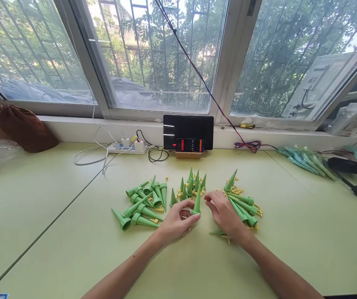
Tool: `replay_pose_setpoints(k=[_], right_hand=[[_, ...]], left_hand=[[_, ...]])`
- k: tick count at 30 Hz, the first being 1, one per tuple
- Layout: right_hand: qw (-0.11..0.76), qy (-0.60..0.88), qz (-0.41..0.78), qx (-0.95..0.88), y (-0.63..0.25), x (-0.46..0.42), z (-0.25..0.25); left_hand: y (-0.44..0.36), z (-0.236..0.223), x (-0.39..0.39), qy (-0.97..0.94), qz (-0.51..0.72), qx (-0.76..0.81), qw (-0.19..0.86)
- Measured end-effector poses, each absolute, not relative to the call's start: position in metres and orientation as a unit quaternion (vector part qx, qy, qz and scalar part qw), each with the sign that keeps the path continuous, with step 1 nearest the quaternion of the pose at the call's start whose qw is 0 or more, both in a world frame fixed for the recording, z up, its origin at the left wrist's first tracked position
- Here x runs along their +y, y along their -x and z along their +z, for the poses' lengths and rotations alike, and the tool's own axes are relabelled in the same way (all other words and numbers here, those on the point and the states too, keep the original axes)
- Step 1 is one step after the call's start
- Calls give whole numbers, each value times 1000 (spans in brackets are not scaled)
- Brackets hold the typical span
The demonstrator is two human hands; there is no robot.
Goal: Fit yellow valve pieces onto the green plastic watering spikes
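Observation:
My left hand [176, 222] grips a green plastic cone spike [198, 201] by its wide collar, with the tip pointing up. Just right of it, my right hand [225, 215] is closed, fingertips pinched together; whatever they hold is hidden or too small to name. Behind the held spike stands a group of upright green spikes [190, 187] with small yellow pieces on them. A heap of loose green spikes [147, 199] lies to the left. More spikes [248, 209] and scattered yellow pieces [237, 190] lie beside and partly behind my right hand.
A phone [190, 145] showing a timer leans on a black tablet [188, 124] at the back. Left of it are a power strip [126, 147] and cables. Bagged green pieces [306, 160] and a black strap-like item [353, 176] lie far right; a brown pouch [25, 128] sits far left.

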State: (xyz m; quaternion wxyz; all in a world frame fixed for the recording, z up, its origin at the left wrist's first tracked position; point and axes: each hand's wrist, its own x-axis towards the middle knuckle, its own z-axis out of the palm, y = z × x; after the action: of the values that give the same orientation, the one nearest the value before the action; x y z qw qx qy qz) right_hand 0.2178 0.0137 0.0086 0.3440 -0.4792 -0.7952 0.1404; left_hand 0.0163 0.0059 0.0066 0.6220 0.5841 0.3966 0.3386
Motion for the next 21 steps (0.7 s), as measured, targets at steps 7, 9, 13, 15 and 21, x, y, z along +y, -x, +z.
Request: replay_pose_setpoints(k=[7, 9, 13, 15, 21], right_hand=[[432, 416, 183, -779, -208, 7, 9], [429, 423, 198, -773, -207, 6, 7], [432, 418, 236, -764, -205, 5, 5], [441, 413, 246, -758, -205, 5, 5], [474, 409, 226, -747, -204, 4, 8]], left_hand=[[-17, 9, 6, -588, 338, 399, 616], [-17, 9, 6, -590, 342, 397, 614], [-18, 11, 5, -589, 355, 399, 607], [-18, 12, 5, -590, 359, 401, 602], [-19, 12, 5, -600, 372, 401, 583]])
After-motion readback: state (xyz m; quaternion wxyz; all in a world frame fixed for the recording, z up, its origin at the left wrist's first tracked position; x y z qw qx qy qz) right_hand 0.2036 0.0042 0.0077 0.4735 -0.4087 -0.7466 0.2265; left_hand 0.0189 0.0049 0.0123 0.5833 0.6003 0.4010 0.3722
